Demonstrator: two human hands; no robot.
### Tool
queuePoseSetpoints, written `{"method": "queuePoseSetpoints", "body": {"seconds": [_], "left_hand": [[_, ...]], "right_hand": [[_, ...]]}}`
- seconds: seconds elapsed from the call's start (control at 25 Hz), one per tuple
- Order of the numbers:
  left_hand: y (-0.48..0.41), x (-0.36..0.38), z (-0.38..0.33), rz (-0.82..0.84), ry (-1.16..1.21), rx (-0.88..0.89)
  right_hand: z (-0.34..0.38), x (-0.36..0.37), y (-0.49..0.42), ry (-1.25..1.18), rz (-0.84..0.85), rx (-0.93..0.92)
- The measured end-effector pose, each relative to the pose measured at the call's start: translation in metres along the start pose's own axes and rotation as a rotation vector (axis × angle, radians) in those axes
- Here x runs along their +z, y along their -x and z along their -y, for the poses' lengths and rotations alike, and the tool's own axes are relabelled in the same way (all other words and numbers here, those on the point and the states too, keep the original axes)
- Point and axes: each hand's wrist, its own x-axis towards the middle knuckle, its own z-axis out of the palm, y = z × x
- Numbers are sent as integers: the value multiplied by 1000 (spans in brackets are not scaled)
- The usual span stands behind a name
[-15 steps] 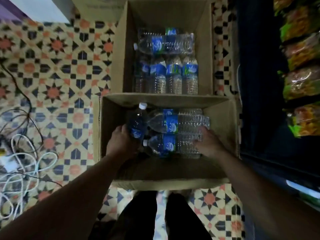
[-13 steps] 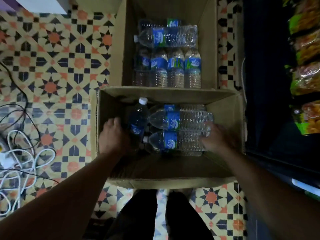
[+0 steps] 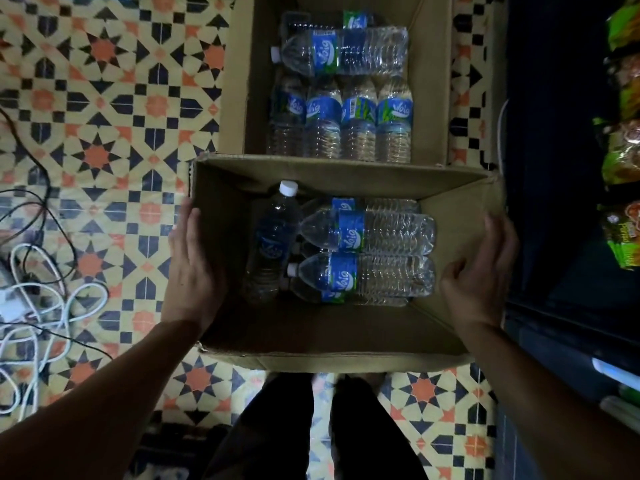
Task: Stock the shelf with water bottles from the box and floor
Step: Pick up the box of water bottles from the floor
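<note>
My left hand [image 3: 194, 268] and right hand [image 3: 479, 271] lie open and flat against the near box's [image 3: 311, 344] outer side walls (gripping no bottle), its water bottles [image 3: 363, 254] lying between them, long axes mostly crosswise.

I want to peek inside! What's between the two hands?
In the head view, the near cardboard box with water bottles lies between the left hand and right hand.

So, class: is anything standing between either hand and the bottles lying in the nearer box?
Yes. The left hand lies flat outside the near box's left wall, and the right hand is at its right wall. Those cardboard walls separate both from the bottles. From above, the box is open.
</note>
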Motion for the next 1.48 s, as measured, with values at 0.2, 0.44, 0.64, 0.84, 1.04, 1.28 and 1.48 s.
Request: {"method": "queuePoseSetpoints", "body": {"seconds": [0.2,0.44,0.64,0.84,1.04,1.28,1.48], "left_hand": [[2,-6,-7,18,171,-417],[-8,-11,-8,257,-26,-637],[17,-7,-3,187,16,-655],[28,2,-3,8,-27,-588],[17,-8,-7,98,-55,-526],[11,-30,-23,127,-82,-471],[8,-51,-35,210,-175,-374]], "right_hand": [[-6,-8,-9,-71,-78,493],[-48,-11,-24,-156,407,615],[-52,-11,0,-63,308,517],[-59,-4,18,81,273,481],[-62,-5,11,86,243,394],[-53,-29,7,118,238,359],[-53,-57,42,28,334,484]]}}
